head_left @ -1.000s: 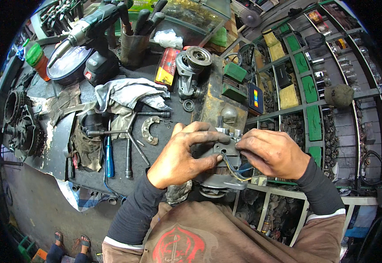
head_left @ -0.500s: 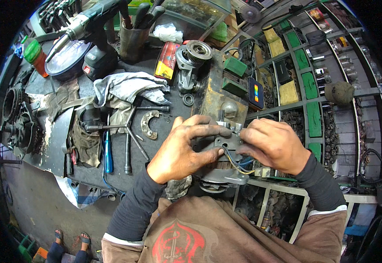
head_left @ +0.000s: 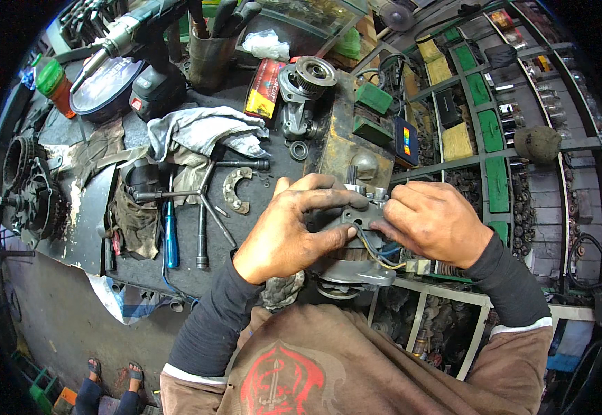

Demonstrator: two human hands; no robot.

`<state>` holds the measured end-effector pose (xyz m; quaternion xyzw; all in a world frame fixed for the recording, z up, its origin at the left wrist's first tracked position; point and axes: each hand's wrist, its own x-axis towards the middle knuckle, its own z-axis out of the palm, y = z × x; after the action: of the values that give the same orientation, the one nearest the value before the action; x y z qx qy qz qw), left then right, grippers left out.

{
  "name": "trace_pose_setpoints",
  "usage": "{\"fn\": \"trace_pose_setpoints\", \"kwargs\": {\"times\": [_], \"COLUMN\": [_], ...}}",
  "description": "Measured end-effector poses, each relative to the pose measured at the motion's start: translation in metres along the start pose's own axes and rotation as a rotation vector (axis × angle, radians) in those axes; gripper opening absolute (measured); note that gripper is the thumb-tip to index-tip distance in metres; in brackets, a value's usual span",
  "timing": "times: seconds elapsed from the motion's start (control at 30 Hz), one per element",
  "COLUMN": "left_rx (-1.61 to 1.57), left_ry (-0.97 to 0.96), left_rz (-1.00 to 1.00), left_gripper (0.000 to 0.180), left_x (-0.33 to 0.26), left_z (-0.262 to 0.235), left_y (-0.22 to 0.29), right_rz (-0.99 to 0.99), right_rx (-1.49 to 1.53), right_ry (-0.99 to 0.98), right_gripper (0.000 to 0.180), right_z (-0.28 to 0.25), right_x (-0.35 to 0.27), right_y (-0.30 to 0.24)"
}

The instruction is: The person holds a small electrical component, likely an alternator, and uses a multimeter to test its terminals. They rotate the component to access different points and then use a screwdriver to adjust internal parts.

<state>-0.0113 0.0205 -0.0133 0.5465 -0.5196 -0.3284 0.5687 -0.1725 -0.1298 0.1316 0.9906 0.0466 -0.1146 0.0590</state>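
A grey alternator (head_left: pixel 359 275) with a band of windings stands at the bench edge in front of me, a pulley at its near end. My left hand (head_left: pixel 288 227) curls around its upper left side, thumb against a grey metal bracket (head_left: pixel 358 217) with a hole in it. On the bracket's right, my right hand (head_left: pixel 440 220) is closed with bent fingers. What its fingertips pinch, if anything, is hidden. Yellow and blue wires (head_left: pixel 373 253) run from under the hands to a pale connector (head_left: pixel 418 267) below my right hand.
A four-way lug wrench (head_left: pixel 200 196), a blue screwdriver (head_left: pixel 171 235) and a grey rag (head_left: pixel 207 131) lie left. A geared metal assembly (head_left: pixel 297 104) stands behind, beside a red and yellow box (head_left: pixel 263 90). Drawers of green metal (head_left: pixel 496 183) line the right. Someone's feet (head_left: pixel 135 372) show lower left.
My right hand's fingers have shifted slightly against the bracket, and its wrist has turned a little. The left hand keeps its hold. The whole view has shifted slightly.
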Motion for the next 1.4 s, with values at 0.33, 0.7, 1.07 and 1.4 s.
{"fn": "trace_pose_setpoints", "kwargs": {"times": [0.33, 0.7, 1.07, 1.4], "left_rx": [-0.001, -0.112, -0.135, -0.094], "left_ry": [-0.013, 0.201, 0.403, 0.329], "left_rz": [0.005, 0.033, -0.006, -0.011], "left_gripper": [0.042, 0.036, 0.035, 0.033], "left_x": [0.005, -0.014, -0.019, -0.02], "left_z": [0.003, 0.028, 0.057, 0.046], "left_y": [-0.003, -0.008, 0.004, 0.006], "right_rz": [-0.047, 0.841, 0.198, 0.453], "right_rx": [-0.096, 0.644, 0.721, -0.256], "right_ry": [-0.151, 0.16, 0.07, -0.177], "right_gripper": [0.021, 0.022, 0.044, 0.01], "right_z": [-0.005, 0.013, 0.188, 0.213], "right_x": [0.0, -0.081, 0.039, 0.139], "right_y": [0.009, 0.025, -0.188, -0.16]}}
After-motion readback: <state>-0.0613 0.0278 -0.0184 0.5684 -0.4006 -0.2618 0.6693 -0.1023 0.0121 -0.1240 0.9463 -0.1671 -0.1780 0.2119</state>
